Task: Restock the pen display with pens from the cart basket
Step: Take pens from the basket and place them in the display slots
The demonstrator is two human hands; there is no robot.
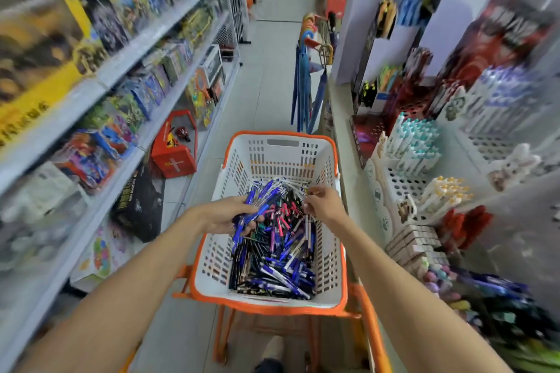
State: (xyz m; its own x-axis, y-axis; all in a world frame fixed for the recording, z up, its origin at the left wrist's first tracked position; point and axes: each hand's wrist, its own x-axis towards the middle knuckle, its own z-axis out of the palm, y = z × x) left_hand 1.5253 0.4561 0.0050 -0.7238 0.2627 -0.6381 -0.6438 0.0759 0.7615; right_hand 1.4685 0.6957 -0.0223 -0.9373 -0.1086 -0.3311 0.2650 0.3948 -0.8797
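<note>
Blue pens (241, 228) gripped by L hand (225, 215); R hand (323, 206) curled.

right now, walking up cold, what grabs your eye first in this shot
The white basket with an orange rim at centre, heaped with blue, black and pink pens. Over it, the left hand grips a bunch of blue pens while the right hand reaches into the heap. To the right, pen displays stand on the shelf.
</note>
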